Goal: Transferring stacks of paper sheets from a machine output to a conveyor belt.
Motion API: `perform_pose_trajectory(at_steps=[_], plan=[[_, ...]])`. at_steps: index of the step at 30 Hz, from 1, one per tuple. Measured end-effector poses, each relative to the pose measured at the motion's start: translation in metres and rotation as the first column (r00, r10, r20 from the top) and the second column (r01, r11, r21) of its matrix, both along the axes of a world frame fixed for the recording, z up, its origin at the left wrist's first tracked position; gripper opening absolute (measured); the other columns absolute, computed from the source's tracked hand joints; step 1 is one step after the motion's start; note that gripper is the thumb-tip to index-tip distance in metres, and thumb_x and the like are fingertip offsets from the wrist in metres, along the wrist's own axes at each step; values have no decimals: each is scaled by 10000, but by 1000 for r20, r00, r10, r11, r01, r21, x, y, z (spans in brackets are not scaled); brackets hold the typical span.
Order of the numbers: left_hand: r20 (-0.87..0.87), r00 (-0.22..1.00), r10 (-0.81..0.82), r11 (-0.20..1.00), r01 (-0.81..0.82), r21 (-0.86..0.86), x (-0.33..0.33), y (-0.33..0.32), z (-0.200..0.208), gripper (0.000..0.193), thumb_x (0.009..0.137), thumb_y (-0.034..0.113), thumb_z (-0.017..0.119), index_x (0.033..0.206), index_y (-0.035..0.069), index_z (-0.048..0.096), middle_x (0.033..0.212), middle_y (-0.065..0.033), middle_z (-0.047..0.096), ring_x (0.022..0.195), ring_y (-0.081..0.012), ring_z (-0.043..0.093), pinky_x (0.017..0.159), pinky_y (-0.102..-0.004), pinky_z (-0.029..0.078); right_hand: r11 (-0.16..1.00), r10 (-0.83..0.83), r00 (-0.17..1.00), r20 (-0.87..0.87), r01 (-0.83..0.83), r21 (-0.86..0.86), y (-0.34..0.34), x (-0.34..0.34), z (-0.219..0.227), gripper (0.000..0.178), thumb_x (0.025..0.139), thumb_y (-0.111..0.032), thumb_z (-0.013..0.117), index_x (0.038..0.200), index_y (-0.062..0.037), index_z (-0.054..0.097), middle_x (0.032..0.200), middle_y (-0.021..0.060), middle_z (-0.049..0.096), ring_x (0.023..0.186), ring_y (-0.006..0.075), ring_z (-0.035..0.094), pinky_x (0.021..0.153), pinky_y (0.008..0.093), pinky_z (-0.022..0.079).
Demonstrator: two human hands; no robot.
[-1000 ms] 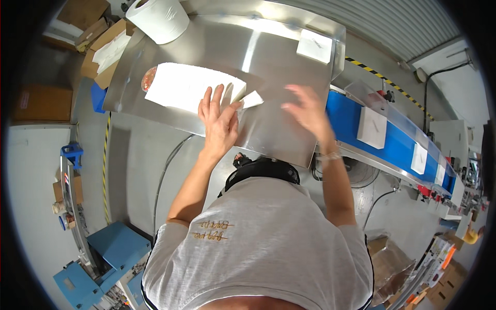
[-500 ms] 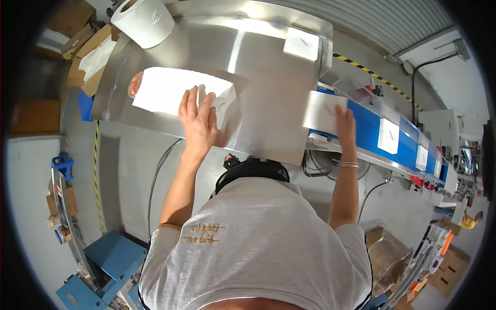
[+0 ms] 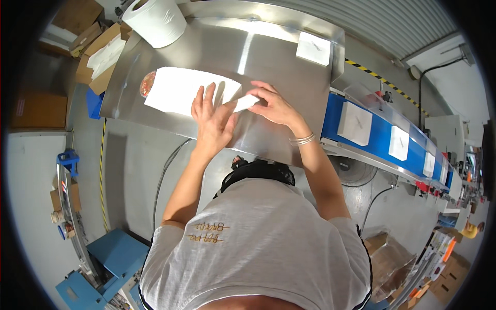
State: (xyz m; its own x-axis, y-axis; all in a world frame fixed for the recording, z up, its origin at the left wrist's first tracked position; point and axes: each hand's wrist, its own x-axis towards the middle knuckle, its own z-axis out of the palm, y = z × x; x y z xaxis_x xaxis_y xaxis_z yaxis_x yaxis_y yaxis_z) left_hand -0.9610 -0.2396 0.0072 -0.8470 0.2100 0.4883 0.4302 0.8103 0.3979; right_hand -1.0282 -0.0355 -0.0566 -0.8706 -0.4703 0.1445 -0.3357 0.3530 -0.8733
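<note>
1. Taking 12 o'clock as straight away from the person, the stack of white cards lies on the steel table, its long axis running roughly from 9 to 3, dipping slightly toward 4.
2. The left hand lies at the stack's 4 o'clock end, fingers spread, tips against the stack and the inner end of a single card.
3. That card juts out from the stack's right end, its long axis tilted from about 8 to 2, bridging the gap between the hands.
4. The right hand is nearer the card's outer tip; from its palm the card lies at 9 o'clock. Thumb and fingers curve around that tip, but whether they are pressed together on it I cannot tell.
5. From the right hand, the blue belt with its row of cards lies toward 4 o'clock, and a lone pad at 1.
6. A red round thing shows at the stack's 9 o'clock end; beyond it, toward 12, stands a white roll.
</note>
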Motion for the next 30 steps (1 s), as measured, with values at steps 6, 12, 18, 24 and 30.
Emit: perform_pose_trajectory(at_steps=[6, 12, 18, 24, 30], plan=[[29, 992, 120, 993, -120, 4, -1, -8, -11, 376, 820, 124, 632, 1192, 80, 600, 1422, -209, 335, 1331, -427, 256, 1064, -518, 232, 786, -90, 888, 450, 341, -516, 58, 26, -28, 340, 932, -227, 594, 1188, -25, 496, 1019, 39, 585, 929, 114, 535, 807, 255, 449], [-29, 993, 113, 991, -114, -67, 7, -9, -4, 362, 799, 6, 607, 1155, 65, 619, 1371, -202, 407, 1285, -428, 330, 1036, -511, 301, 545, -838, 523, 156, 814, 200, 196, 40, -28, 367, 900, -358, 614, 971, 0, 588, 881, 105, 625, 814, 210, 570, 757, 323, 458], [-50, 998, 31, 999, -32, -19, 5, -3, -1, 325, 764, -3, 633, 1080, 69, 663, 1372, -188, 416, 1295, -425, 321, 1041, -506, 274, 44, -601, 346, -720, 914, 402, 208, 64, -13, 478, 786, -305, 707, 1135, -18, 551, 1133, 190, 590, 1024, 360, 565, 847, 458, 462], [-34, 998, -44, 999, 43, -15, 2, -3, -5, 294, 753, 5, 646, 1029, 98, 684, 1396, -177, 402, 1316, -419, 295, 1058, -517, 208, 985, -170, 985, 38, 170, -2, 25, 31, 38, 449, 802, -202, 708, 1216, -118, 555, 1273, 95, 517, 1138, 265, 523, 894, 355, 460], [27, 999, 32, 999, -33, 16, 2, 1, -3, 302, 829, 159, 633, 1115, 62, 638, 1440, -223, 312, 1349, -428, 214, 1071, -528, 181, 984, -6, 984, 176, 37, -174, 26, 15, 0, 319, 894, -198, 634, 1147, -26, 545, 1221, 43, 538, 1023, 122, 527, 851, 268, 446]])
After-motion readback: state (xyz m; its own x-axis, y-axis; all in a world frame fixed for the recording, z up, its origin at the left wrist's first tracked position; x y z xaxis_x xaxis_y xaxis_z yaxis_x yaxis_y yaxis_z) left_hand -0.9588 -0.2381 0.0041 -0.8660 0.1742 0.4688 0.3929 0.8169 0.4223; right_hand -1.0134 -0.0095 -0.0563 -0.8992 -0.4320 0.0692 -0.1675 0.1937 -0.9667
